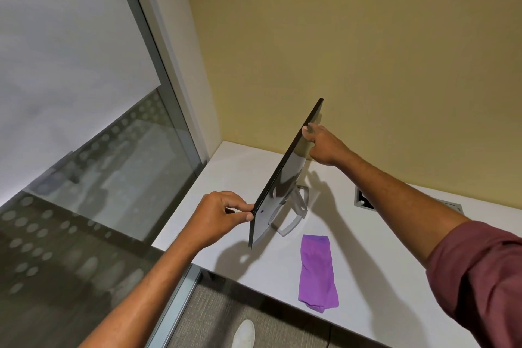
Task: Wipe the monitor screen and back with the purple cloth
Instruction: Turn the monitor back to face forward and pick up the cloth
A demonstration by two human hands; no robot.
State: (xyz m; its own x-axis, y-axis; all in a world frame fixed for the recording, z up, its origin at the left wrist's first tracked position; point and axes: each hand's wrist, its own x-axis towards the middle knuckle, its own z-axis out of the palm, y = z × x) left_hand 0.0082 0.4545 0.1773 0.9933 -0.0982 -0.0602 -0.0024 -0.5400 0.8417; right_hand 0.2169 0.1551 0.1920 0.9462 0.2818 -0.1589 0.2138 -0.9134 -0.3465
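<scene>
A thin dark monitor [285, 175] stands edge-on to me on a white desk [381, 277], on a silver stand [293, 215]. My left hand [223, 217] pinches the monitor's near lower edge. Farther back, my right hand [324, 144] grips its far upper edge, thumb on the front. The purple cloth [317, 270] lies folded flat on the desk in front of the stand, apart from both hands. I cannot see the screen face from this angle.
A yellow wall [367, 37] rises behind the desk. A frosted glass partition [84, 121] runs along the left. A grey cable grommet [364, 200] sits in the desk to the right of the stand. Below the desk's front edge are carpet and a white shoe [244, 335].
</scene>
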